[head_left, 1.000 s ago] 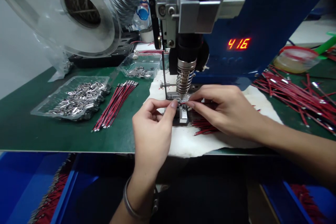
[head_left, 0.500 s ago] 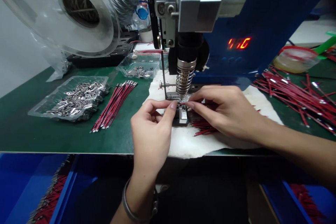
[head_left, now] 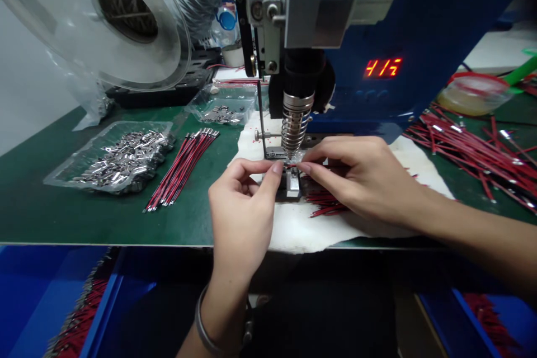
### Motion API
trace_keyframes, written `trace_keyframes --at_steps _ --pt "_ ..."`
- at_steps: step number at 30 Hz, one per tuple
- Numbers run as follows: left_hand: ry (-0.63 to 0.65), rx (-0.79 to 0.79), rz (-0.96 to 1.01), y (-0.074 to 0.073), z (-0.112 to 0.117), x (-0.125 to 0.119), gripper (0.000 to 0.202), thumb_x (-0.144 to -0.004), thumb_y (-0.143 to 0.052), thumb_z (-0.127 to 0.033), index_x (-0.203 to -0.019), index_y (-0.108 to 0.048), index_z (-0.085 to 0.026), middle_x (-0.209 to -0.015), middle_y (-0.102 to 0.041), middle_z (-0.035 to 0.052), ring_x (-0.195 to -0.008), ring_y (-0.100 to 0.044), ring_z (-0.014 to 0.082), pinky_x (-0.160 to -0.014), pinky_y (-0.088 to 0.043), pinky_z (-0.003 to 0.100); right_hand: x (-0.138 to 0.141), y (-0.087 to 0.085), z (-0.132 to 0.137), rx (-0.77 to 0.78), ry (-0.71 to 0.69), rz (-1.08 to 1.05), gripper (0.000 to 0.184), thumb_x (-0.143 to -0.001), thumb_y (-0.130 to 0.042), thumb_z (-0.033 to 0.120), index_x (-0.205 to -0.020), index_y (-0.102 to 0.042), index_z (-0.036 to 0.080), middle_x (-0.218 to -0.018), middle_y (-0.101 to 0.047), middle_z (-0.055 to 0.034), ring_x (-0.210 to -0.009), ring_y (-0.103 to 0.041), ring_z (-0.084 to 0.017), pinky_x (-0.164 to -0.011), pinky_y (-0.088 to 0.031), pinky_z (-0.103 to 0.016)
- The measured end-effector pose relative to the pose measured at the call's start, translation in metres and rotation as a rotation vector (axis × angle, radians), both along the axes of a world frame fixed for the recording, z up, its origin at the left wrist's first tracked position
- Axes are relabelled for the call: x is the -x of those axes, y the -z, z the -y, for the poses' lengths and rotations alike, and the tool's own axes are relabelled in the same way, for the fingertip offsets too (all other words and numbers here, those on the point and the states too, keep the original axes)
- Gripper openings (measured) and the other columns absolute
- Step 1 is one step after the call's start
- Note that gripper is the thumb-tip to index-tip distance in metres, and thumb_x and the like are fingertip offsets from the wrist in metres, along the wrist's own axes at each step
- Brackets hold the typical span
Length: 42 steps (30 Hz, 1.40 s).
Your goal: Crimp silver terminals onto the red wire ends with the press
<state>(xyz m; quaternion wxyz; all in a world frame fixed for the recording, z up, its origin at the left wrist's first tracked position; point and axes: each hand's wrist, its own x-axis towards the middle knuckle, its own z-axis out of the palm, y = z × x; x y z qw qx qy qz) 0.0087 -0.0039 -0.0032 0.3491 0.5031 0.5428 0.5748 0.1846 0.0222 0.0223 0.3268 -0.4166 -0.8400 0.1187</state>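
Note:
My left hand [head_left: 245,207] is pinched, thumb against forefinger, at the left side of a small metal fixture [head_left: 292,183] below the machine's spring-wrapped tip [head_left: 297,123]. What it holds is hidden behind the fingertips. From the other side, my right hand [head_left: 356,176] pinches a thin red wire [head_left: 292,166], a short piece of which shows between the two hands. Under the right hand, a pile of red and black wires [head_left: 325,201] lies on a white cloth [head_left: 302,229].
The blue machine [head_left: 377,100] stands close behind the hands. Left are a clear tray [head_left: 62,176] of small metal parts, a wire bundle [head_left: 182,170] and a smaller tray [head_left: 247,103]. More red wires [head_left: 474,151] lie right. Blue bins [head_left: 37,296] sit below the table edge.
The red digits on the machine's display have changed. Both hands keep nearly the same place and pinch.

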Motion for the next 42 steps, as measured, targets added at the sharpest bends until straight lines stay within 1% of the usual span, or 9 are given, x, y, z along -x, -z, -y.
trace_keyframes --at_steps 7,13,23,30,36,42 --pt "-0.005 0.002 -0.008 -0.0003 -0.0005 -0.0002 0.019 -0.078 -0.075 -0.035 -0.079 -0.069 -0.017 -0.078 -0.070 0.0034 -0.065 -0.060 0.0121 -0.056 -0.044 0.021 0.0007 -0.0001 -0.0007 -0.007 0.003 -0.003 0.016 -0.092 -0.058 0.024 -0.086 -0.071 0.017 -0.079 -0.070 -0.0020 -0.068 -0.060 -0.014 -0.065 -0.041 -0.029" --pt "-0.001 0.005 -0.006 0.0005 -0.0008 0.0006 0.020 -0.078 -0.075 -0.035 -0.079 -0.069 -0.017 -0.078 -0.070 0.0040 -0.064 -0.060 0.0125 -0.055 -0.044 0.021 0.0011 -0.0012 0.0001 0.018 0.016 0.003 0.016 -0.092 -0.057 0.025 -0.086 -0.071 0.019 -0.081 -0.072 -0.0027 -0.070 -0.062 -0.016 -0.065 -0.042 -0.030" --pt "-0.016 0.009 -0.015 0.0000 0.0001 -0.0002 0.018 -0.078 -0.075 -0.035 -0.079 -0.070 -0.018 -0.077 -0.070 0.0031 -0.064 -0.060 0.0119 -0.057 -0.045 0.021 0.0005 -0.0004 0.0001 0.011 0.015 0.001 0.015 -0.092 -0.057 0.025 -0.087 -0.071 0.020 -0.081 -0.071 -0.0022 -0.069 -0.061 -0.016 -0.065 -0.043 -0.030" --pt "-0.012 0.026 -0.005 -0.0011 -0.0001 0.0006 0.020 -0.077 -0.076 -0.036 -0.079 -0.070 -0.017 -0.076 -0.070 0.0037 -0.063 -0.061 0.0127 -0.053 -0.044 0.020 0.0011 -0.0009 -0.0001 0.024 0.019 0.001 0.017 -0.092 -0.056 0.026 -0.087 -0.071 0.021 -0.080 -0.071 -0.0026 -0.068 -0.062 -0.017 -0.064 -0.042 -0.030" --pt "-0.011 0.018 -0.003 -0.0002 -0.0003 0.0007 0.019 -0.077 -0.076 -0.035 -0.080 -0.071 -0.017 -0.077 -0.070 0.0035 -0.064 -0.061 0.0124 -0.054 -0.045 0.020 0.0019 -0.0014 0.0002 0.013 0.020 0.011 0.017 -0.093 -0.056 0.024 -0.086 -0.071 0.019 -0.078 -0.069 -0.0011 -0.067 -0.060 -0.015 -0.064 -0.040 -0.029" --pt "-0.005 0.023 -0.001 0.0008 0.0002 0.0008 0.019 -0.078 -0.075 -0.037 -0.080 -0.070 -0.018 -0.077 -0.070 0.0035 -0.066 -0.061 0.0125 -0.057 -0.046 0.020 0.0019 -0.0020 0.0008 0.024 0.022 0.012 0.017 -0.093 -0.055 0.025 -0.087 -0.071 0.020 -0.080 -0.070 -0.0022 -0.069 -0.060 -0.017 -0.065 -0.040 -0.030"
